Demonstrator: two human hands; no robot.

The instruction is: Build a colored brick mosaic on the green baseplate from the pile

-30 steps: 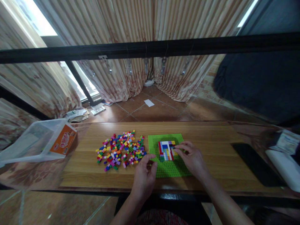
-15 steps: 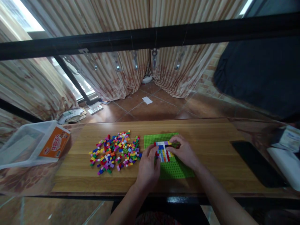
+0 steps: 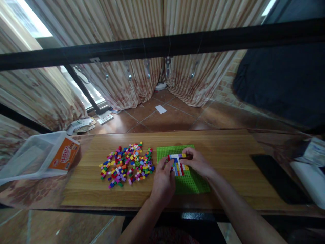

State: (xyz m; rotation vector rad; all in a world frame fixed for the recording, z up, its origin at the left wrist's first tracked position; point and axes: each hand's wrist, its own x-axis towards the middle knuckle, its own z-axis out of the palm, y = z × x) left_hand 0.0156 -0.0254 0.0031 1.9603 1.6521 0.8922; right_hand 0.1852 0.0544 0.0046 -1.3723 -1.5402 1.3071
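Note:
A flat build of toy bricks [image 3: 181,168], with white, red, blue and yellow rows, lies over the green studded baseplate [image 3: 194,185]. My left hand [image 3: 164,179] is closed at the build's left side, its thumb and forefinger against the bricks. At the upper right corner, near a yellow and a purple brick, my right hand [image 3: 199,163] pinches the build's edge. The fingers hide parts of both sides, so any loose brick between them cannot be made out. Left of the baseplate, a loose pile of small coloured bricks [image 3: 124,162] is spread over the wooden board [image 3: 228,145].
A clear plastic bin [image 3: 33,152] with an orange label stands at the far left. On the right lies a dark flat slab [image 3: 279,179], beside a white object [image 3: 308,183]. A black bar [image 3: 152,47] crosses in front of the curtains.
The whole view has shifted slightly, moving the pile and bin a little to the right. My left fingers reach slightly further over the build. My right hand stays at its upper right corner.

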